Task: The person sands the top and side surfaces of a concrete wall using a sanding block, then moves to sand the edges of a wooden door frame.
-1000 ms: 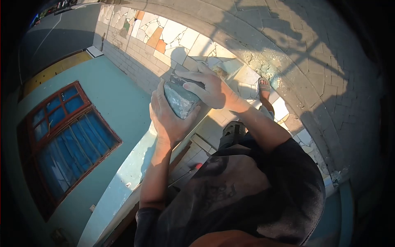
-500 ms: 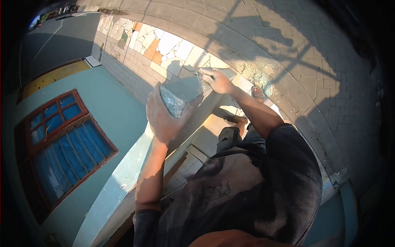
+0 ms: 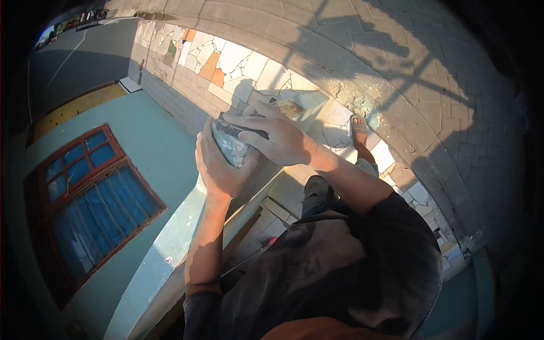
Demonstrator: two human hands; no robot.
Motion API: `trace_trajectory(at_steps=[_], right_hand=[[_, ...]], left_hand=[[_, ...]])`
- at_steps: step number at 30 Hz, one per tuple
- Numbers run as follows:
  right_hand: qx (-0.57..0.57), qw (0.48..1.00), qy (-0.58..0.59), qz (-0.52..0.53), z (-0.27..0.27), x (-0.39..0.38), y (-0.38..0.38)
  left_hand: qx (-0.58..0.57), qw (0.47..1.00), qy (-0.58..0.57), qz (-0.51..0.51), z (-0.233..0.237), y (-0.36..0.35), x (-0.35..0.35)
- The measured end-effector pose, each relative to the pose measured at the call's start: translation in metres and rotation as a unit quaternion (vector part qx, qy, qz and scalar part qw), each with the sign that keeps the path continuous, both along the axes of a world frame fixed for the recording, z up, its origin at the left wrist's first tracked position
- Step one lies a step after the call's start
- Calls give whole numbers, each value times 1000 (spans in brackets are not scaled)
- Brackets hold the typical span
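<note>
A chunk of concrete [image 3: 231, 148] with pale blue-grey paint and a rough, chipped face sits at the top of a low painted wall [image 3: 170, 241]. My left hand [image 3: 220, 167] is wrapped around its left side, fingers at the far side and thumb near the front. Across its top and right side lies my right hand [image 3: 277, 133], its fingers bent over the upper edge. A dark strip shows beneath those fingers; whether it is shadow or a separate piece, I cannot make out. Just beyond the right hand, a rough brownish broken surface [image 3: 290, 109] is exposed on the wall.
A blue-green house wall with a red-framed window [image 3: 102, 198] stands to the left. Broken-tile paving [image 3: 226, 62] runs beyond the wall. Pale rubble [image 3: 354, 96] lies by the kerb, near my sandalled foot [image 3: 358, 123]. Grey pavers [image 3: 442, 136] cover the right side.
My right hand has moved left from the chunk's far right end onto its top. The rough broken surface beyond it now shows. My foot in the sandal has shifted slightly.
</note>
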State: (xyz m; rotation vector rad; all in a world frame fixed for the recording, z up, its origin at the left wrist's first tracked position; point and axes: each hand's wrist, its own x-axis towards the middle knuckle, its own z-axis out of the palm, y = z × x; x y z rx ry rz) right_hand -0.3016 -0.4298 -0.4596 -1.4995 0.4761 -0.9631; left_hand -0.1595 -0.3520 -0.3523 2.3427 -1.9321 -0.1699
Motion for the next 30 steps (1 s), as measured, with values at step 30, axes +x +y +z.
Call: trace_trajectory(at_steps=[30], right_hand=[[-9,1000,9,15,27,-8,1]], left_hand=[[23,999,-17,15,-8,1,2]])
